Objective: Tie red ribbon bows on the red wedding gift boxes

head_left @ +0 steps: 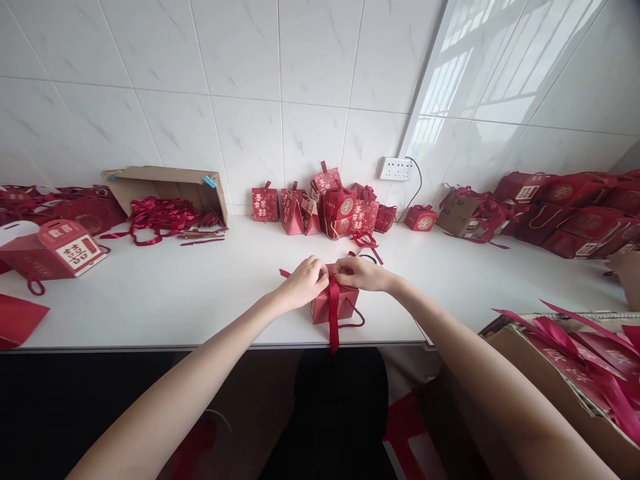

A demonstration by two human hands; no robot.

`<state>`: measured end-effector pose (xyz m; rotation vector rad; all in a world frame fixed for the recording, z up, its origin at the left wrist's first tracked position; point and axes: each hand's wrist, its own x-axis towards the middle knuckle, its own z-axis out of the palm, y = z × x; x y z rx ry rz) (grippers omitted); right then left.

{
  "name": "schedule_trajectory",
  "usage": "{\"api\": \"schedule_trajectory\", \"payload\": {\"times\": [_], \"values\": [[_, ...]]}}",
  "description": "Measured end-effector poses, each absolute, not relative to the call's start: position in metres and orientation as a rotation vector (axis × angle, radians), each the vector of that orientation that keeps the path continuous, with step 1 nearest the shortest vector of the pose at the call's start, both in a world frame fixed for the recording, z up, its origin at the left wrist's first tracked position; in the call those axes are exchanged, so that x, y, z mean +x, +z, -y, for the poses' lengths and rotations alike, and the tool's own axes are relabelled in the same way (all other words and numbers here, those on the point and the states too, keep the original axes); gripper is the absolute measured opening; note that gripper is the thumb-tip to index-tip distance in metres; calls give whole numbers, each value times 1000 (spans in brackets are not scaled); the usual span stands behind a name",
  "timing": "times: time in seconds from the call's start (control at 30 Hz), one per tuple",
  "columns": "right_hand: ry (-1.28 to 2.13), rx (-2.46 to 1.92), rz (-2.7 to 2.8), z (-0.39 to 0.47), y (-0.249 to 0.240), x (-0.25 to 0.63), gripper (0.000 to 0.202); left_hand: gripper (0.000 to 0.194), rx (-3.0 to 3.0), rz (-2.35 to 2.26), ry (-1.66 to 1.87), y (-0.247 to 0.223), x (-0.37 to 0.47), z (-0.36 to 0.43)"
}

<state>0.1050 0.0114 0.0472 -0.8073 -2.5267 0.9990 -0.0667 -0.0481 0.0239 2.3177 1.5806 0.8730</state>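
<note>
A small red gift box (320, 310) stands near the front edge of the white table, directly before me. Its dark red ribbon (334, 313) runs down the front face and hangs over the table edge. My left hand (311, 277) pinches the ribbon at the top of the box, from the left. From the right, my right hand (357, 273) is closed on the ribbon at the same spot, fingertips almost meeting the left ones. A twisted cord handle (357, 320) loops out at the box's right side. The fingers partly hide the box top.
Against the tiled wall stand several finished red boxes (265, 205). A tipped cardboard box (165, 175) spills ribbons at the left, near a larger red box (55, 253). Red boxes pile up at the right, above a full carton (545, 380). Another person's hand (627, 273) shows at the right edge.
</note>
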Motion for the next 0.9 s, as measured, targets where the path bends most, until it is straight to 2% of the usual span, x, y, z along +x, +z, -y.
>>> {"api": "schedule_trajectory", "payload": {"times": [0.3,0.47,0.67,0.8,0.9], "values": [[1336,-749,2407,-16,47,111,16,7,2273,-1565,773,30,-63,48],[1430,-714,2379,-19,50,113,11,10,2219,-1578,980,24,-59,48],[1488,-687,2362,-16,52,113,15,18,1937,-1682,1172,23,-58,47],[1752,-613,2039,-14,48,117,23,14,1738,-1716,1290,26,-62,38],[1816,-607,1749,-15,52,121,25,7,1601,-1642,1423,32,-65,33]]}}
